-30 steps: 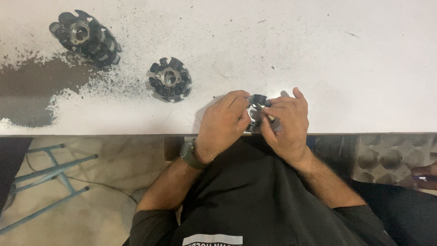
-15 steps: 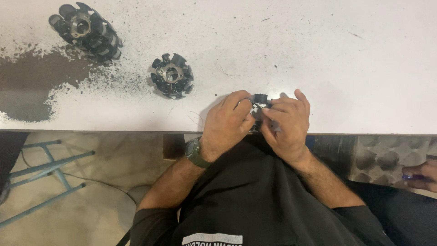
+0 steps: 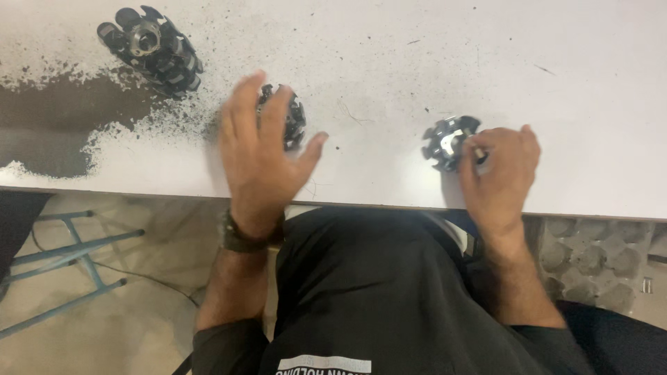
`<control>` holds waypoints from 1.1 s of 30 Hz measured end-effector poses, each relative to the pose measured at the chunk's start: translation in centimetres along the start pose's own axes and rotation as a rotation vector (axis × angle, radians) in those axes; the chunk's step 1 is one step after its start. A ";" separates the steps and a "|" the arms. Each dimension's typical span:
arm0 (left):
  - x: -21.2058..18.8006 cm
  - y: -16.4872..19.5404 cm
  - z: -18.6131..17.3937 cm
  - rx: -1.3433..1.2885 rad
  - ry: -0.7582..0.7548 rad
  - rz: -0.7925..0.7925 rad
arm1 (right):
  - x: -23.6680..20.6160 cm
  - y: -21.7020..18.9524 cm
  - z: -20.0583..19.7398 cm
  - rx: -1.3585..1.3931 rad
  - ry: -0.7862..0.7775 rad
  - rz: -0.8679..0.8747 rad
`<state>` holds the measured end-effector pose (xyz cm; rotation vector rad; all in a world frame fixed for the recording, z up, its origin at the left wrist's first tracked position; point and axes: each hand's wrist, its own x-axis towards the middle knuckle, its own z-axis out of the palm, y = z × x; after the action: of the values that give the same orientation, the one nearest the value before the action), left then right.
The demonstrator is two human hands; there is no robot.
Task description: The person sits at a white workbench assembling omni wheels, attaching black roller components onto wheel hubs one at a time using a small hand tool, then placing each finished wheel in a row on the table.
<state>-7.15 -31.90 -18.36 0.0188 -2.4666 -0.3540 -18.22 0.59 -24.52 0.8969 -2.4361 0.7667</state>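
The small black hub [image 3: 448,141] sits at 3 o'clock on the tabletop [image 3: 389,62], my right hand [image 3: 499,173] pinching its edge. My left hand [image 3: 260,156], grip spread open, hovers over the second hub [image 3: 292,118]. The bigger roller wheel [image 3: 149,48] sits at 10 o'clock. Looks like I'm mid-swap, so next I'd close on that one squarely.

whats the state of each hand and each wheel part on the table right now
left hand: open, fingers spread over the middle wheel part, grip not closed
right hand: fingertips pinching the small wheel part at the table edge
small wheel part: flat on the table, held by the right hand
middle wheel part: on the table, partly hidden under the left hand
large wheel assembly: untouched, far left
table: white, dark worn patch at left
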 end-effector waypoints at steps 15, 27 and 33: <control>0.1 4.5 3.1 -0.298 -0.232 0.080 | -0.8 5.5 -1.5 0.173 0.263 0.188; -1.0 7.7 4.8 -0.442 -0.320 -0.036 | -0.2 0.2 -0.6 0.353 0.134 0.109; -0.7 8.2 5.4 -0.440 -0.309 -0.070 | 0.4 -3.5 0.0 0.417 0.038 0.058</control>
<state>-9.19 -22.59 -20.76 -0.1439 -2.6349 -0.9875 -16.08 -1.83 -23.13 0.9479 -2.3154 1.3336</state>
